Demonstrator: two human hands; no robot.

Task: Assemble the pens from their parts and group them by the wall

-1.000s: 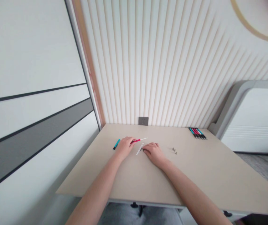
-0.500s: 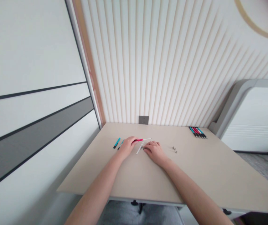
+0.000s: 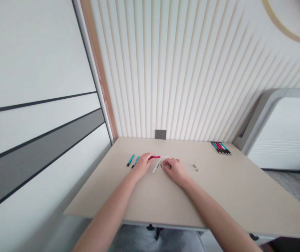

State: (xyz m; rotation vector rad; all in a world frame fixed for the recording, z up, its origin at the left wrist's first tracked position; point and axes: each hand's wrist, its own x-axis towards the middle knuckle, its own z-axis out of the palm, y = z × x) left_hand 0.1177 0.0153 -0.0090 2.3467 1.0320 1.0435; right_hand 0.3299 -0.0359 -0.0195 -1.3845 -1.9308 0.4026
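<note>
My left hand (image 3: 144, 163) is closed around a red pen barrel (image 3: 155, 157). A thin white refill (image 3: 165, 156) sticks out of its right end. More white refills (image 3: 156, 165) lie slanted on the table between my hands. Close to them are small dark pieces, perhaps springs (image 3: 161, 165). My right hand (image 3: 175, 168) rests just to their right, its fingers curled and drawn together; whatever is between the fingertips is too small to make out. Left of my left hand lie two blue pen barrels (image 3: 130, 160) with black ends, one partly behind the hand.
Several small grey cone-shaped tips (image 3: 195, 166) stand on the table (image 3: 163, 199) right of my right hand. A row of blue, red and black pens (image 3: 221, 148) lies at the back right. A dark socket (image 3: 161, 134) is on the ribbed wall behind.
My left hand has shifted slightly right with the red barrel and refill, uncovering a second blue barrel. My right fingers have curled back a little from the small dark pieces.
</note>
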